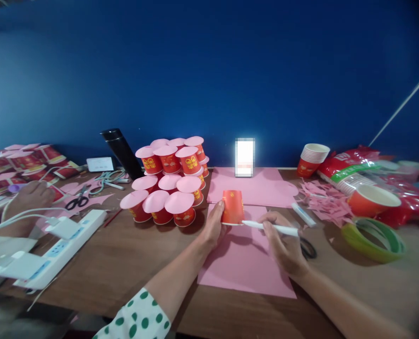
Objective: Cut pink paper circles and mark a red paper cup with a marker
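My left hand (213,225) is closed around the left side of a red paper cup (232,206), which stands rim down over a pink paper sheet (245,275). A slim white pen (276,228) is gripped in my right hand (283,245). Its tip points left, at or very near the cup's lower right rim; whether it touches I cannot tell. Scissors (308,248), partly hidden, lie just right of my right hand. To the left, several red paper cups topped with pink paper discs (179,202) are stacked in tiers.
Pink sheets (245,186) lie behind, near a bright phone-like screen (245,157). At right are nested cups (311,160), paper scraps (324,202), a tape roll (374,240) and bagged cups (354,169). At left are a power strip (63,249), a black flask (121,150) and another person's hand (28,207).
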Motion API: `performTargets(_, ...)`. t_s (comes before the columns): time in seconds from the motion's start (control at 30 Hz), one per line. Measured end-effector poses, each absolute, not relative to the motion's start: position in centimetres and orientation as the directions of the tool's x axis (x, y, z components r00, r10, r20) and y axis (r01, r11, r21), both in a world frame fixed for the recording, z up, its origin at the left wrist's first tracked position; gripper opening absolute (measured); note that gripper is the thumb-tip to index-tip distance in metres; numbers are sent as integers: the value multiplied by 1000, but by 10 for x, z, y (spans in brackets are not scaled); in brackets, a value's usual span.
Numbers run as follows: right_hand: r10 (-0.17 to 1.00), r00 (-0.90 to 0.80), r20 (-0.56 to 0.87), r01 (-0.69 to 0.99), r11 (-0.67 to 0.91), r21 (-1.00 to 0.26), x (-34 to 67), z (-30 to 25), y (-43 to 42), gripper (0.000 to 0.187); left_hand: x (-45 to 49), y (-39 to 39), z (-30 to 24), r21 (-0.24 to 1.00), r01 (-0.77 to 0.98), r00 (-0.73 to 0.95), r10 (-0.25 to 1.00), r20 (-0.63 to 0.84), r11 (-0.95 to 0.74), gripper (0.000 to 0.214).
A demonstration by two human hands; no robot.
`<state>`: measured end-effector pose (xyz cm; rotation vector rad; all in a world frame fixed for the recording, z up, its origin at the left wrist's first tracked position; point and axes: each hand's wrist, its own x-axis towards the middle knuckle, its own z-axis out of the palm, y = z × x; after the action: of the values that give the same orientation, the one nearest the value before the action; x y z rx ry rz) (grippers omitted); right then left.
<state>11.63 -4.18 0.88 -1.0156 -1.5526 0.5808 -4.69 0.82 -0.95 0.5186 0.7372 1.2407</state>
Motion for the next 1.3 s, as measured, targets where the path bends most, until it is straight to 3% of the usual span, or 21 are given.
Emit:
performTargets(0.13, 841, 39, 540, 286, 508, -812, 118, 7, -41, 18, -46, 7, -7, 709, -656, 151, 966, -211, 258, 36)
performTargets(0.33, 856, -54, 514, 323, 502, -803, 115, 12, -45, 16, -47, 6, -5, 714, -642, 149, 959, -241, 279, 37)
performTargets(0.47, 837, 3, 547, 280, 524, -804, 117, 11, -44, 16, -50, 7, -8, 709, -644, 125, 954, -273, 287, 35)
performTargets(0.83, 696, -68, 715, 328, 693, -642, 117, 11, -38, 24, -47, 1, -1, 656, -722, 35, 959, -283, 219, 30)
performTargets(1.0, 662, -35, 748, 357, 708, -610, 120, 15, -36, 23, -48, -6, 8, 652, -709, 80, 949, -305, 269, 40)
performTargets(1.13, 644, 14, 765, 357, 711, -606, 125, 11, -30, 22, -42, -8, 23, 645, -686, 85, 917, -390, 338, 36)
performTargets(1.3, 647, 55, 760, 393, 686, -613, 130, 5, -23, 28, -30, 2, 39, 621, -701, 158, 926, -344, 351, 33)
